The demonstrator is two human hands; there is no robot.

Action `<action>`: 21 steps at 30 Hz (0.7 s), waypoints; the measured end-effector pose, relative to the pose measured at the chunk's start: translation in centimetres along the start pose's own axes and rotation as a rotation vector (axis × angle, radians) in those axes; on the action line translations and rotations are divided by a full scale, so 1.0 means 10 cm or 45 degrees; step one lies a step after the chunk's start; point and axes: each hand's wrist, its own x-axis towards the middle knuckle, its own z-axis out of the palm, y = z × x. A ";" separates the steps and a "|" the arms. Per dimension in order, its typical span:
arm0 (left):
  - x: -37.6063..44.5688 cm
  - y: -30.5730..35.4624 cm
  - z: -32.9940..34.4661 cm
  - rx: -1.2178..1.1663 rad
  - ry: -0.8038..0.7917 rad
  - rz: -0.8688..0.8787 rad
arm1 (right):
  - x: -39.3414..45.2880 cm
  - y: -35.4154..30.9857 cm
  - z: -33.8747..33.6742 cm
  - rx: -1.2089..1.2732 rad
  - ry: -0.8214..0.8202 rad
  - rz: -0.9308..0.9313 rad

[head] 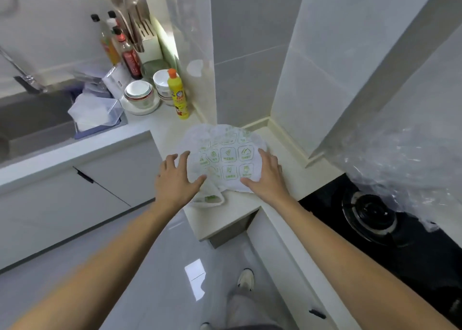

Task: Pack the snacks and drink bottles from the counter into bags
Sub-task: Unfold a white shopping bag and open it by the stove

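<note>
Left hand [176, 179] and right hand [266, 176] pressing flat, fingers spread, on either side of white bag [225, 154], lying on tabletop [287, 179] corner, near stove [375, 217]

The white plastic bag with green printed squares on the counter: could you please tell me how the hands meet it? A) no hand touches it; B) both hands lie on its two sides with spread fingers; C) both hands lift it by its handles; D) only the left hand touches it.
B: the left hand and the right hand rest with spread fingers on either side of the white plastic bag with green printed squares, which lies on the pale counter.
</note>
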 end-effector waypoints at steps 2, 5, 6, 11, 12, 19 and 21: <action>0.00 -0.12 0.16 -0.002 -0.138 -0.229 | 0.13 0.15 0.13 0.015 -0.027 0.064; 0.05 -0.32 0.48 -0.148 -0.257 -0.522 | 0.22 0.32 0.26 0.111 -0.025 0.093; 0.08 -0.39 0.58 -0.209 -0.306 -0.583 | 0.25 0.37 0.28 0.131 -0.016 0.093; 0.19 -0.46 0.81 -0.416 -0.396 -0.565 | 0.35 0.47 0.35 0.109 0.010 0.143; 0.21 -0.45 0.82 -0.393 -0.359 -0.497 | 0.36 0.46 0.36 0.135 0.026 0.149; 0.35 -0.47 0.65 -0.296 -0.267 -0.131 | 0.28 0.17 0.30 0.428 0.175 0.272; 0.38 -0.55 0.58 -0.226 -0.291 0.030 | 0.21 0.07 0.24 0.441 0.253 0.326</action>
